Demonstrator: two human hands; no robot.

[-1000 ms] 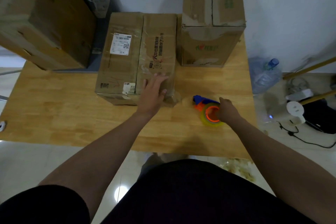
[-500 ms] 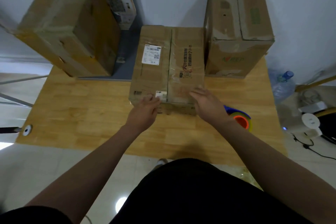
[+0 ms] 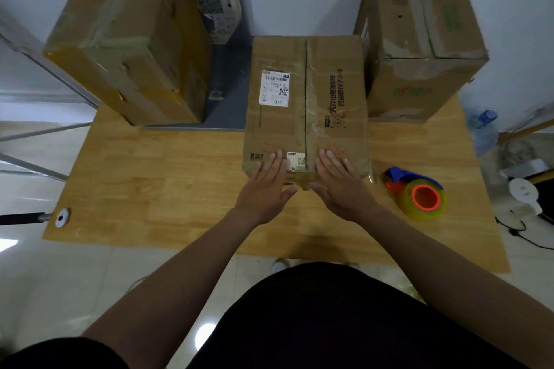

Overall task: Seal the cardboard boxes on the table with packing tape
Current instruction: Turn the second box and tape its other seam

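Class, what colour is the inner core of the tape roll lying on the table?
Bright orange; the core shows best in the head view.

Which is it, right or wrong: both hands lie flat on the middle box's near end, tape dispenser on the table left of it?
Wrong side. The left hand and right hand lie flat on the middle box at its near end, but the tape dispenser is on the table right of it, per the head view.

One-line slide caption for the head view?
Left hand and right hand press on the near end of the middle brown cardboard box; blue-and-orange tape dispenser lies beside it.
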